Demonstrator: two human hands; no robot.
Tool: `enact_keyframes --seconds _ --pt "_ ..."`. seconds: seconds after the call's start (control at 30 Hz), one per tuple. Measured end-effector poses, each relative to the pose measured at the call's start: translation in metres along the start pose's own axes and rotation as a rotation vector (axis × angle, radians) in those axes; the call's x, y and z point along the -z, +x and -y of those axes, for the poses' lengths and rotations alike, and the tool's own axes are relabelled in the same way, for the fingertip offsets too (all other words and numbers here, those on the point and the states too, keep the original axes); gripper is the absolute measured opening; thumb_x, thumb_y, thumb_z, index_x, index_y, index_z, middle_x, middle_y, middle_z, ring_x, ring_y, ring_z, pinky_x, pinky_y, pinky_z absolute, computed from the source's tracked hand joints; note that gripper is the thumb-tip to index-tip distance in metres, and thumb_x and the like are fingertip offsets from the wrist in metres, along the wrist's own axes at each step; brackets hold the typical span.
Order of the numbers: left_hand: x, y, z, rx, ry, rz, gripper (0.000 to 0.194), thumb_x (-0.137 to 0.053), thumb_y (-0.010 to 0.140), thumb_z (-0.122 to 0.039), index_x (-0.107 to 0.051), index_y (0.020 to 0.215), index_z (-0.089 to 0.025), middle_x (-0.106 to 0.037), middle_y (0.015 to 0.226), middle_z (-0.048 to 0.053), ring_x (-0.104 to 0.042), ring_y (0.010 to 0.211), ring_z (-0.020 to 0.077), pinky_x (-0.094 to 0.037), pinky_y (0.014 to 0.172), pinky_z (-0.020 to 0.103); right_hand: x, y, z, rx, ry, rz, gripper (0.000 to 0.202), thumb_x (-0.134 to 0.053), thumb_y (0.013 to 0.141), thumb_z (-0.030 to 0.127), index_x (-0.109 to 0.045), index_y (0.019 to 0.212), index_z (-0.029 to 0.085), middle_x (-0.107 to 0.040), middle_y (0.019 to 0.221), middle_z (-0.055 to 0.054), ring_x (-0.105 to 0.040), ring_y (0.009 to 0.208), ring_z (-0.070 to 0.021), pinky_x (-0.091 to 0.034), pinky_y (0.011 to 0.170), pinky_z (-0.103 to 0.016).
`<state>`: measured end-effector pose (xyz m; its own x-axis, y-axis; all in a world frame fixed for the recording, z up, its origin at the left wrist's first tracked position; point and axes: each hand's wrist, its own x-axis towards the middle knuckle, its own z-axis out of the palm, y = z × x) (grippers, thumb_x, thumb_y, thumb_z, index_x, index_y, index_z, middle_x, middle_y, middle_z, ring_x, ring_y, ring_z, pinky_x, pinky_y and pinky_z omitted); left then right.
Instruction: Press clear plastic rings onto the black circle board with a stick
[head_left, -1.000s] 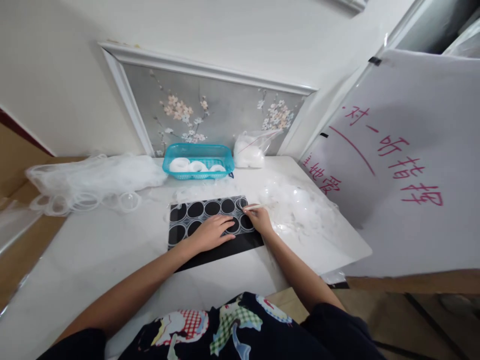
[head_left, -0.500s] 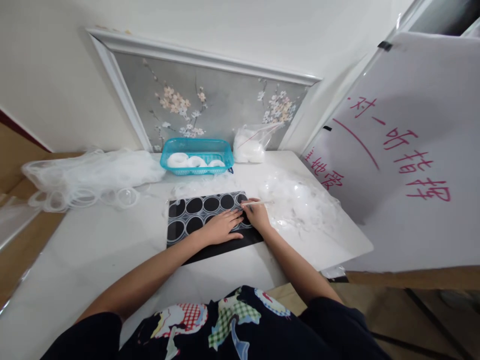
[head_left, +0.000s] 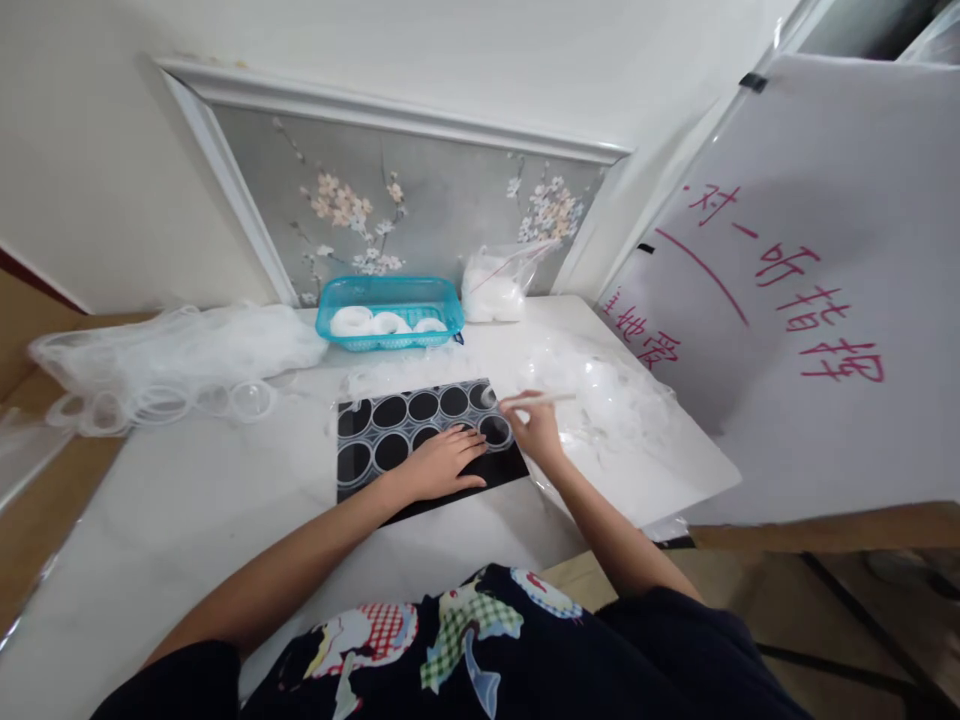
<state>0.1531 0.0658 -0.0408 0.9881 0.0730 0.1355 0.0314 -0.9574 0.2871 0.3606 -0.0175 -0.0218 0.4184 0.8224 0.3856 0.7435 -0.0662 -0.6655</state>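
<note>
My left hand [head_left: 448,464] lies flat with fingers stretched out on a black sheet [head_left: 435,508], pressing on its lower middle. The sheet carries rows of round black holes or discs edged by a clear and whitish layer [head_left: 407,424]. My right hand [head_left: 537,428] is closed around a thin pale stick-like tool [head_left: 551,398], just off the sheet's right edge. The tool's tip points left, over the sheet's upper right corner, where a small whitish bit shows blurred. What kind of tool it is cannot be made out.
A blue plastic basket [head_left: 390,290] with white rings [head_left: 351,320] stands at the back. Beside it leans a clear bag of white material [head_left: 495,292]. Clear plastic scraps [head_left: 611,385] lie to the right, a heap of translucent rings [head_left: 187,350] to the left. A whiteboard [head_left: 847,230] stands at right.
My right hand has moved right, off the sheet's right edge, carrying the stick-like tool with it. My left hand stays on the sheet. The view has shifted slightly.
</note>
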Motion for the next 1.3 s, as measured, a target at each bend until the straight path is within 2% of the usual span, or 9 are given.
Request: enact_keyframes --seconds 0.07,0.17,0.5,0.77,0.97,1.03,1.1,1.2,1.3 --pt "-0.001 -0.003 -0.005 -0.023 0.033 0.007 0.054 -0.052 0.097 -0.05 -0.057 0.135 -0.012 -0.057 0.14 0.015 -0.05 0.134 0.028 -0.031 0.117 0.042 -0.005 -0.033 0.007 0.036 0.124 0.112 0.019 -0.06 0.086 0.026 -0.075 0.076 0.024 -0.077 0.084 -0.005 -0.067 0.089 -0.0254 -0.046 0.092 -0.043" --pt "-0.003 -0.005 -0.01 -0.037 0.101 0.018 0.05 -0.05 0.099 -0.046 -0.058 0.133 -0.01 -0.059 0.138 0.015 -0.05 0.134 0.0275 -0.033 0.116 0.04 -0.007 -0.058 0.011 -0.005 0.185 0.13 0.019 -0.059 0.087 0.025 -0.075 0.077 0.023 -0.077 0.082 -0.005 -0.069 0.083 -0.0237 -0.05 0.085 -0.039" --pt "-0.007 -0.007 -0.013 -0.042 0.118 -0.026 0.048 -0.045 0.101 -0.047 -0.058 0.134 -0.013 -0.06 0.137 0.011 -0.052 0.132 0.0249 -0.033 0.115 0.039 -0.007 -0.056 0.007 -0.048 0.196 0.082 0.018 -0.06 0.087 0.026 -0.074 0.078 0.022 -0.077 0.085 -0.006 -0.069 0.085 -0.0236 -0.052 0.085 -0.039" --pt "-0.012 -0.006 -0.015 -0.033 0.129 -0.049 0.05 -0.047 0.1 -0.046 -0.059 0.132 -0.009 -0.061 0.136 0.013 -0.053 0.13 0.0264 -0.034 0.115 0.039 -0.007 -0.059 0.004 -0.045 0.125 0.081 0.018 -0.059 0.088 0.027 -0.075 0.08 0.022 -0.077 0.087 -0.006 -0.068 0.089 -0.0248 -0.051 0.089 -0.041" --pt "-0.011 -0.005 -0.014 -0.036 0.077 -0.028 0.051 -0.05 0.099 -0.046 -0.058 0.133 -0.01 -0.059 0.138 0.014 -0.052 0.132 0.0272 -0.033 0.116 0.04 -0.02 -0.077 0.002 0.131 -0.231 0.046 0.021 -0.054 0.091 0.02 -0.074 0.095 0.025 -0.077 0.1 -0.006 -0.061 0.111 -0.0275 -0.04 0.105 -0.048" --pt "-0.009 -0.005 -0.014 -0.026 0.039 -0.017 0.053 -0.054 0.097 -0.047 -0.059 0.132 -0.009 -0.059 0.138 0.015 -0.05 0.134 0.0281 -0.033 0.116 0.041 -0.021 -0.069 -0.002 0.21 -0.3 0.069 0.024 -0.056 0.087 0.013 -0.073 0.098 0.025 -0.077 0.095 -0.005 -0.061 0.111 -0.0264 -0.035 0.109 -0.048" --pt "-0.007 -0.005 -0.014 -0.006 0.011 -0.013 0.053 -0.056 0.096 -0.048 -0.06 0.132 -0.009 -0.058 0.139 0.014 -0.049 0.135 0.0282 -0.033 0.116 0.041 -0.014 -0.043 -0.011 0.165 -0.298 0.01 0.024 -0.057 0.081 0.01 -0.074 0.092 0.024 -0.077 0.085 -0.005 -0.062 0.105 -0.026 -0.037 0.107 -0.047" --pt "-0.004 -0.005 -0.016 0.029 -0.017 -0.001 0.053 -0.057 0.095 -0.048 -0.06 0.132 -0.01 -0.057 0.14 0.013 -0.048 0.135 0.028 -0.033 0.117 0.04 0.009 0.014 -0.023 -0.07 -0.268 -0.275 0.022 -0.052 0.082 0.013 -0.074 0.079 0.019 -0.074 0.083 -0.01 -0.062 0.096 -0.0282 -0.043 0.097 -0.048" --pt "-0.002 -0.006 -0.018 0.03 -0.011 0.026 0.055 -0.059 0.094 -0.049 -0.059 0.132 -0.01 -0.056 0.141 0.013 -0.047 0.136 0.0289 -0.034 0.116 0.042 0.027 0.051 -0.02 -0.106 -0.198 -0.412 0.026 -0.048 0.088 0.022 -0.073 0.086 0.016 -0.074 0.095 -0.013 -0.061 0.101 -0.0291 -0.043 0.097 -0.049"
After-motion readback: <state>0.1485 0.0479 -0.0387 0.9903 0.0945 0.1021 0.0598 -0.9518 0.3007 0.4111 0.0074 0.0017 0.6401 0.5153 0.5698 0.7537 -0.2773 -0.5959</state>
